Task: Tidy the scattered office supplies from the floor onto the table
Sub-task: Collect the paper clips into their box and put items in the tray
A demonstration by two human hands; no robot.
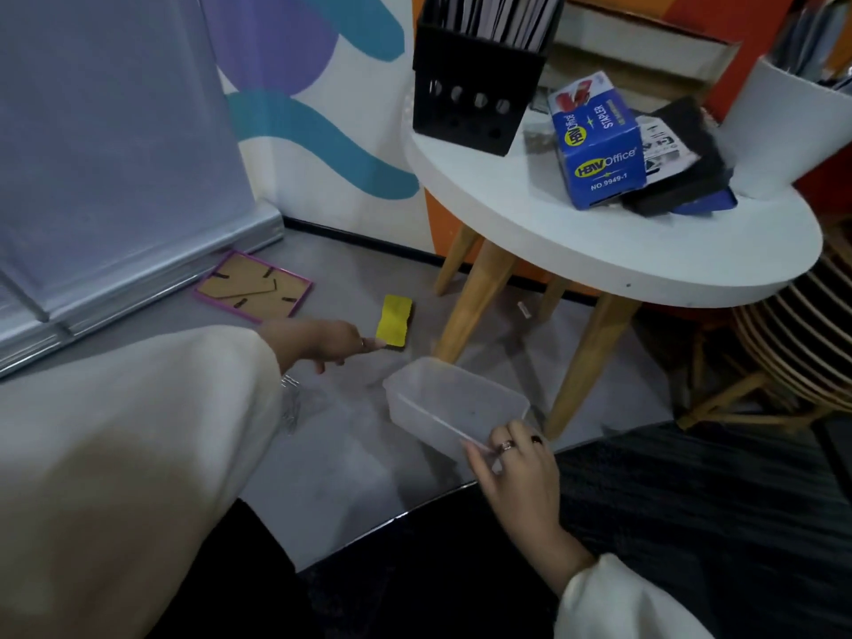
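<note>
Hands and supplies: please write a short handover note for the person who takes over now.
Left hand: reaching to the yellow eraser on the floor, fingertips at its near end, no grip visible yet.
Right hand: holds the near rim of the clear plastic container, which is down at the floor.
Done: stapler box, a black eraser and the black file holder are on the white table.
Left: yellow eraser, container, purple picture frame and paper clips go to the table.

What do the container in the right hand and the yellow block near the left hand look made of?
Container: likely thin translucent plastic, since the floor shows through its cloudy walls. Yellow block: probably an eraser with a matte, felt-like yellow face over a dark base; the material is uncertain.
</note>
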